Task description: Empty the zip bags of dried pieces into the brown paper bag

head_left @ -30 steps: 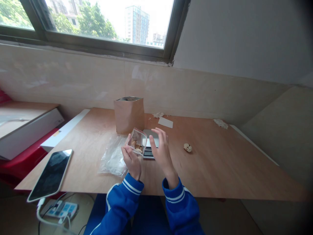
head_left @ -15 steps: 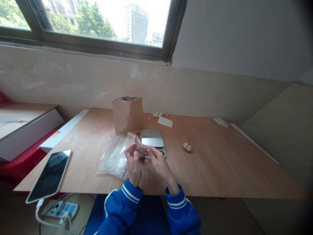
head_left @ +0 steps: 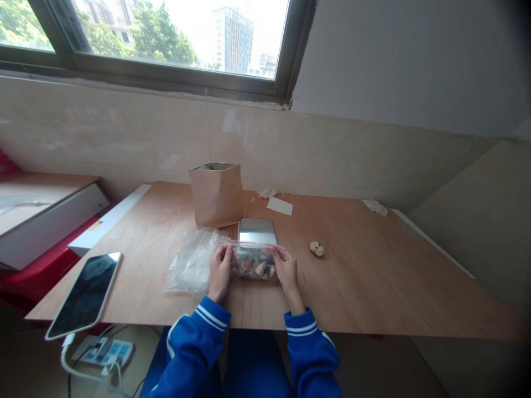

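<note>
A clear zip bag (head_left: 254,267) with a reddish top edge is stretched between my two hands, with several pale and brown pieces lying in its bottom. My left hand (head_left: 220,269) pinches its upper left corner. At the upper right corner, my right hand (head_left: 286,271) grips the same edge. Just behind the bag lies a kitchen scale (head_left: 257,229) with a silver plate; its front part is hidden. Left of my left hand, a heap of clear plastic bags (head_left: 191,265) rests on the table.
A brown paper bag (head_left: 216,196) stands open behind the scale. A white card (head_left: 280,206) and crumpled bits (head_left: 267,193) lie near the wall. To the right sits a small cream-coloured piece (head_left: 316,249). A phone (head_left: 85,293) on a cable overhangs the table's front left edge.
My hands have moved apart, and the zip bag between them is now spread wide and facing me. My left hand has gone from raised fingers to a pinch on the corner.
</note>
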### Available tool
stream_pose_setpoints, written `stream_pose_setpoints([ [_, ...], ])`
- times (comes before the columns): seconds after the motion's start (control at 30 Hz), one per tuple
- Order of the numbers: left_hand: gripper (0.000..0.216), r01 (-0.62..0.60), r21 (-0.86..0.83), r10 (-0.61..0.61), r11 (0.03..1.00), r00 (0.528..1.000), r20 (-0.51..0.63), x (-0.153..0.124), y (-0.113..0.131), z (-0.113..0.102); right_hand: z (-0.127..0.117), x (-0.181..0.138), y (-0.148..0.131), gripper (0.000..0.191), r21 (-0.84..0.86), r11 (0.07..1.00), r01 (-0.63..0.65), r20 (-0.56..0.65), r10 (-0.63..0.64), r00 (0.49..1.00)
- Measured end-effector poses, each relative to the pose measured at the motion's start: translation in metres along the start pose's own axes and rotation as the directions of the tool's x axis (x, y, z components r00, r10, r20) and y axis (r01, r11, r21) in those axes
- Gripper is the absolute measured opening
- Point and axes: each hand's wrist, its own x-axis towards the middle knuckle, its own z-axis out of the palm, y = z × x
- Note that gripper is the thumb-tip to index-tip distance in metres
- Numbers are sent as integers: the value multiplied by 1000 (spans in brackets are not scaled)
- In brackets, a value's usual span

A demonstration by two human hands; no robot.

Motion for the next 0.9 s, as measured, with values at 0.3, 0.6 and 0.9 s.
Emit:
stream_pose_setpoints([
  [0.3,37,18,-31,-17,999,1000,14,0,-8,-3,-5,-4,15,50,-222,975,28,-297,-95,950],
  [0.6,41,64,-41,-63,997,998,15,-3,-4,-2,-3,-8,13,49,-237,967,96,-270,-161,949],
  [0.9,40,38,16,-39,999,999,37,-1,-7,-3,-4,-12,9,36,-208,973,100,-303,-161,939],
])
